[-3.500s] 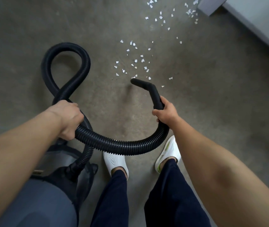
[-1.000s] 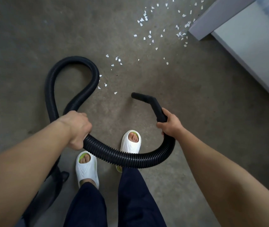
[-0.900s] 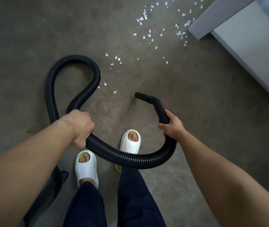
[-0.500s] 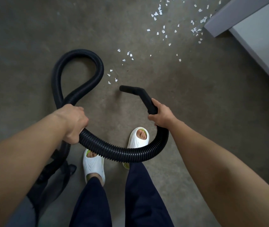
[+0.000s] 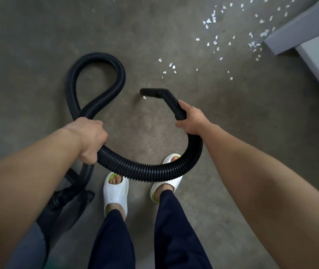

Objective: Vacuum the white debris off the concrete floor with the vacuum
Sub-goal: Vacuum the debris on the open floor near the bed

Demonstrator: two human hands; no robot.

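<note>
Black ribbed hose (image 5: 147,171) sags in an arc between both hands, passing over the toes of two white slippers (image 5: 116,193). The left hand (image 5: 88,136) grips the hose from above, fingers wrapped around it. Beyond this hand the hose lies in a loop on the floor (image 5: 251,133), then crosses under the hand and drops toward the dark vacuum (image 5: 63,208) at the lower left, partly hidden by the left forearm.

The right hand (image 5: 192,119) is closed around the smooth black nozzle (image 5: 158,93) where it joins the hose. The nozzle bends and its mouth points left, low over the concrete. One white flake (image 5: 144,97) lies just below the mouth; whether they touch cannot be told.

The rest of the debris (image 5: 215,42) lies further ahead and to the right. A few bits sit just beyond the nozzle. A denser scatter spreads toward the top right, reaching the foot of a pale grey block (image 5: 300,30) in that corner. Some pieces lie right against its edge.

Dark blue trousers (image 5: 114,239) fill the bottom centre, with both bare forearms stretching in from the lower corners.
</note>
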